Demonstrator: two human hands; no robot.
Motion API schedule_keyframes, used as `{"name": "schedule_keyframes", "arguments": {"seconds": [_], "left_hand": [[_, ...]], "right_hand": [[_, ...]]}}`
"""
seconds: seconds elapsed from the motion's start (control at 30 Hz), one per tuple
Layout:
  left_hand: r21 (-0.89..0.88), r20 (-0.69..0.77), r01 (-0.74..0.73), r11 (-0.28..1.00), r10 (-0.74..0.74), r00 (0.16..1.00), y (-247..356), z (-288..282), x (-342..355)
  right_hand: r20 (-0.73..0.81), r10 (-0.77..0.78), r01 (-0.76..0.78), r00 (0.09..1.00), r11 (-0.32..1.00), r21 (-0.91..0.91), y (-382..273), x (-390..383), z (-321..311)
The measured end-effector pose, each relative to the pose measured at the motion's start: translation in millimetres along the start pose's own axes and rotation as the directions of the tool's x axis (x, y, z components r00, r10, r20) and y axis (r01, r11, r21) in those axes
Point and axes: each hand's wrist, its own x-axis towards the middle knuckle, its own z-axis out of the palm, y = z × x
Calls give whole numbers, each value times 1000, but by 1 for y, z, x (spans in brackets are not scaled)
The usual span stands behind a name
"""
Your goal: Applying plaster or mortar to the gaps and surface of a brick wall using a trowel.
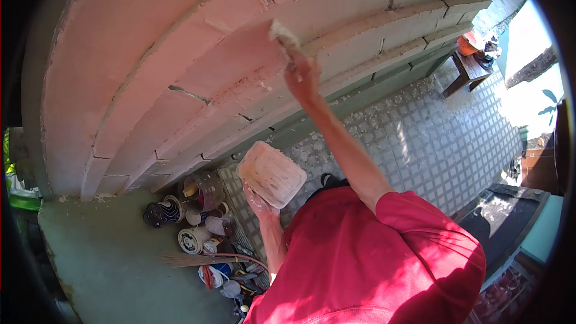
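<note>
My left hand grips a rounded rectangular tub from beneath and the side. Pinkish, streaky residue covers the tub's inside, and the fingers under it are mostly hidden. Raised in front of me, my right hand is closed round a paintbrush. The brush's pale bristles are at the block wall, though the exact contact is hard to make out. Pink covers the wall's left part, while its right part looks grey-green. Ledges of blocks step along the wall, with gaps in some joints.
Several buckets and cans crowd the lower left beside a bundle of thin sticks. Checkered tiles cover the floor. A small bench with an orange item stands far right; a dark-topped box sits at the right.
</note>
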Motion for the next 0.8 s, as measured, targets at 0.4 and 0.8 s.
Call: {"name": "schedule_keyframes", "arguments": {"seconds": [0.4, 0.8], "left_hand": [[2, 72, 34, 999, -34, 997, -4, 1, 8], [71, -27, 9, 997, -7, 1000, 1, -2, 3]], "right_hand": [[-182, 92, -108, 979, 991, -80, 30, 38, -42], [-116, 186, -183, 976, 982, 37, 20, 17, -53]]}}
